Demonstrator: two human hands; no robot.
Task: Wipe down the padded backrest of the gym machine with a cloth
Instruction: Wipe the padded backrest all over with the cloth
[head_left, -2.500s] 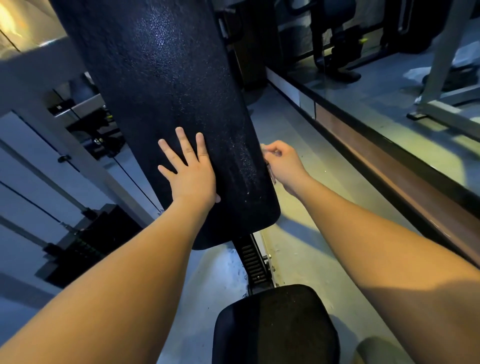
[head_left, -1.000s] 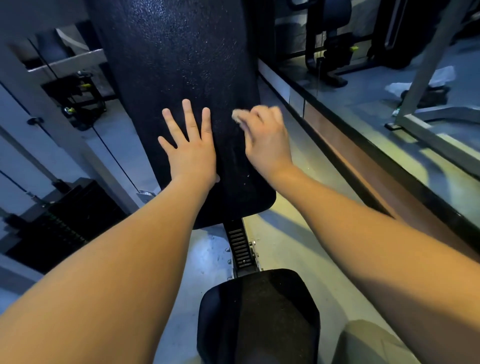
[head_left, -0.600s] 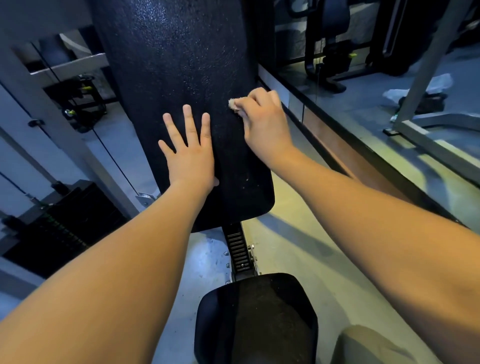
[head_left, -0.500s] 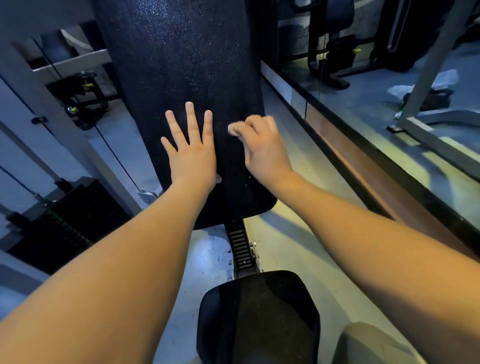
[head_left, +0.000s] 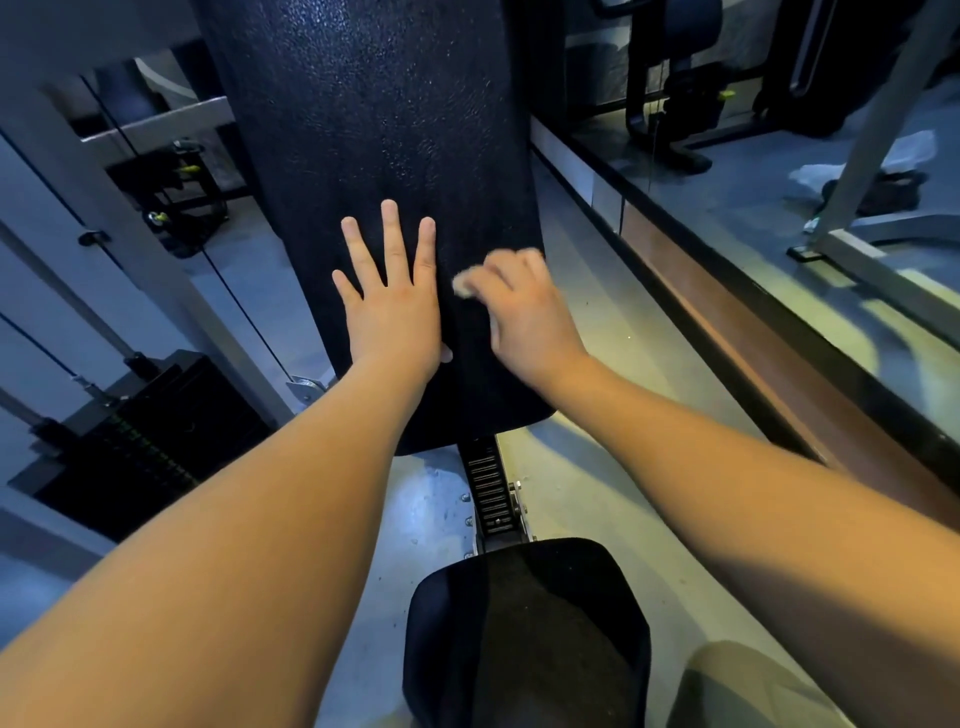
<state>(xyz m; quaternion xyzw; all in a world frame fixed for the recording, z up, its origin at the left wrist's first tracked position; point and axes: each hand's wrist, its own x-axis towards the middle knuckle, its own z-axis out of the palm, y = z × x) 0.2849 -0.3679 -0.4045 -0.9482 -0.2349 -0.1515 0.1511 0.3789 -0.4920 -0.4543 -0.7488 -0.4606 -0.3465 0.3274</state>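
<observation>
The black padded backrest (head_left: 374, 119) rises up the middle of the head view, its textured surface glistening. My left hand (head_left: 392, 301) lies flat on its lower part with fingers spread. Just to the right, my right hand (head_left: 522, 317) is blurred and holds a small pale cloth (head_left: 464, 285) against the pad near its right edge. Only a corner of the cloth shows past the fingers.
The black seat pad (head_left: 524, 634) sits below, joined by a notched adjustment rail (head_left: 488, 488). A weight stack (head_left: 140, 447) with cables stands at the left. A dark raised ledge (head_left: 779, 364) runs along the right, with other machines (head_left: 675, 88) beyond it.
My right hand with the cloth has moved from the pad's right edge onto its face, gone up, then come down beside my left hand. The left hand has stayed flat.
</observation>
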